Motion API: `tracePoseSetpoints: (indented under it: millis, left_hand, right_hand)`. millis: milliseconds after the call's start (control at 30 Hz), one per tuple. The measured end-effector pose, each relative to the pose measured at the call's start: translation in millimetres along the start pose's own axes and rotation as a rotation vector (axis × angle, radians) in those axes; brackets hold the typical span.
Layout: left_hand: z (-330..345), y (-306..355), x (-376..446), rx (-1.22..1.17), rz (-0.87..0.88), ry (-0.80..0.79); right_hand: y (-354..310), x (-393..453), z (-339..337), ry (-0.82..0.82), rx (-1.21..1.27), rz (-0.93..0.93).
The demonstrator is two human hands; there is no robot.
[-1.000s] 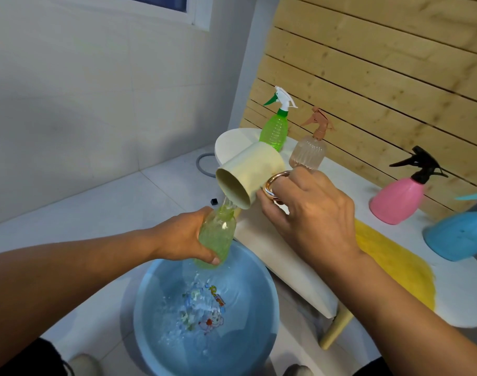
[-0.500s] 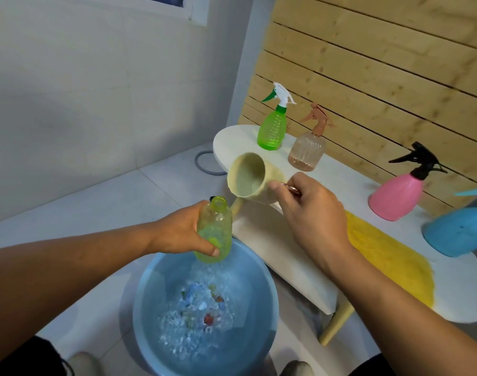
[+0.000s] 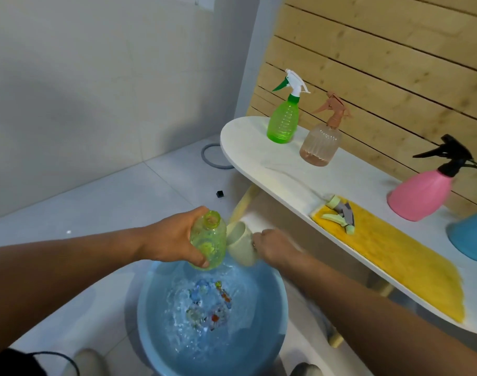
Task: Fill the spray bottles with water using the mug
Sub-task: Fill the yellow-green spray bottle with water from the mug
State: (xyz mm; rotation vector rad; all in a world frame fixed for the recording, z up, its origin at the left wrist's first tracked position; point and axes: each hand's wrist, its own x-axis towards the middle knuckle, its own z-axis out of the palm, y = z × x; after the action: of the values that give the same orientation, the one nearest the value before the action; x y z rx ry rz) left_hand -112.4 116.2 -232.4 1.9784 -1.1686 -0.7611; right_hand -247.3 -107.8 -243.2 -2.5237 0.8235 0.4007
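No words, labels, brand names or numbers can be read anywhere. The little colored picture on the bottom of the blue basin (image 3: 156,316), below the fingers of both hands, is too blurry under the rippling water to read.
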Motion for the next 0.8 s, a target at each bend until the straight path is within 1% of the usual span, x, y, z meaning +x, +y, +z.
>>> tracePoseSetpoints:
  millis: [100, 233, 333, 500, 567, 800]
  left_hand:
    - [2, -6, -1, 0.019, 0.006, 0.036]
    - [3, -11, 0, 0.051, 0.020, 0.079]
    - [5, -14, 2, 0.072, 0.009, 0.090]
    - [12, -23, 8, 0.085, -0.009, 0.060]
    - [13, -25, 10, 0.082, -0.016, 0.053]
    - [12, -34, 19, 0.099, -0.012, 0.049]
  right_hand:
    - [7, 22, 33, -0.084, -0.099, 0.006]
    - [20, 32, 61, -0.135, 0.029, 0.114]
    - [32, 35, 79, -0.143, -0.008, 0.130]
    - [48, 42, 106, -0.098, -0.187, 0.089]
    - [48, 42, 114, -0.105, -0.205, 0.067]
    - [47, 53, 145, -0.134, -0.383, 0.030]
